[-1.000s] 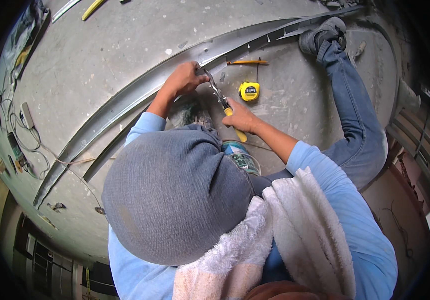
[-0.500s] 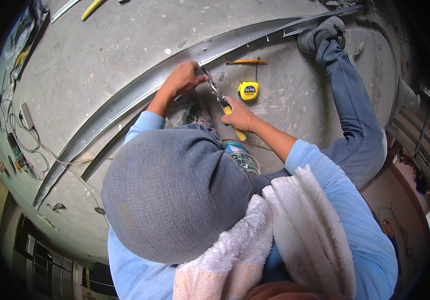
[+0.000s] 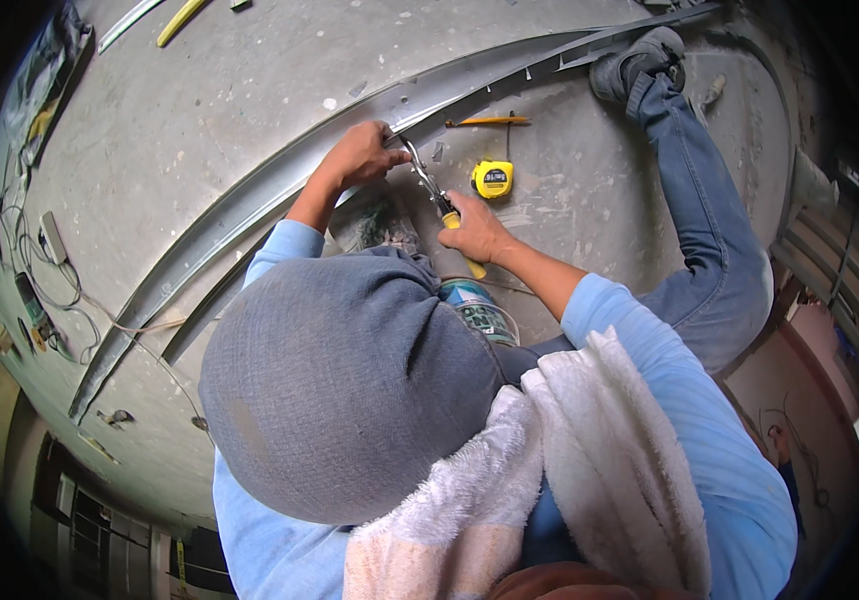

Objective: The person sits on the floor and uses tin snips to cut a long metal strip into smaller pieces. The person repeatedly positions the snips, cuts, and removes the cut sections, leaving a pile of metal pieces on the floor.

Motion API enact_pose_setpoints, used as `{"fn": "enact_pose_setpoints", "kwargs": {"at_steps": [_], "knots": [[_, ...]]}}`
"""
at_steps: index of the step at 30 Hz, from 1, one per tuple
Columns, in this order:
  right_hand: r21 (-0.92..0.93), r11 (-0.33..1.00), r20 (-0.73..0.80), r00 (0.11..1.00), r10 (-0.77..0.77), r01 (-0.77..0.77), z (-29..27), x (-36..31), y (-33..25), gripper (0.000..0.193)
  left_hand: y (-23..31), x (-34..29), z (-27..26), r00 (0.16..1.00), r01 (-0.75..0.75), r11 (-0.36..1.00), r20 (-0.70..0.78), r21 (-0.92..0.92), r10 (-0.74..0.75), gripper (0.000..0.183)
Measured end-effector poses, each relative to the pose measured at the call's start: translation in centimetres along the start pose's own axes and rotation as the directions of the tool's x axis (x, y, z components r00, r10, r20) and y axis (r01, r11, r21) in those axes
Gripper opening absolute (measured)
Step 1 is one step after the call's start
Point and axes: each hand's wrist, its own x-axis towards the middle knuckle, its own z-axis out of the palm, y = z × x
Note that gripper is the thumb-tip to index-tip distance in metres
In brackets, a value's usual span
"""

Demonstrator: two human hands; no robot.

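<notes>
My right hand (image 3: 476, 230) is closed around the yellow handles of a pair of tin snips (image 3: 426, 180). Their jaws point up and left to the near edge of a long, bent metal channel (image 3: 250, 192), which arcs across the floor. On that same edge, beside the jaws, my left hand (image 3: 362, 153) grips the channel, its fingers partly hidden behind the metal. Several cuts show along the edge further right. A yellow tape measure (image 3: 492, 179) lies to the right of the snips, with an orange pencil-like stick (image 3: 490, 121) just beyond it.
A bucket (image 3: 480, 312) stands under my right forearm, between my legs. My right shoe (image 3: 638, 68) is close to the channel's far right end. At the left lie a power tool (image 3: 34, 305), tangled cords and a white power strip (image 3: 53, 238). Another metal strip (image 3: 212, 308) lies inside the arc.
</notes>
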Motion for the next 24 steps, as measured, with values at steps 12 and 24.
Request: {"fn": "enact_pose_setpoints", "kwargs": {"at_steps": [12, 24], "knots": [[0.243, 0.950, 0.242, 0.961, 0.137, -0.196, 0.6, -1.0, 2.4, 0.072, -3.0, 0.7, -0.2, 0.992, -0.118, 0.974, 0.064, 0.191, 0.108, 0.048], [0.535, 0.837, 0.101, 0.993, 0.067, -0.111, -0.5, 0.0, 3.5, 0.024, -1.5, 0.3, 0.0, 0.997, -0.071, 0.947, 0.051, 0.314, 0.057, 0.032]]}}
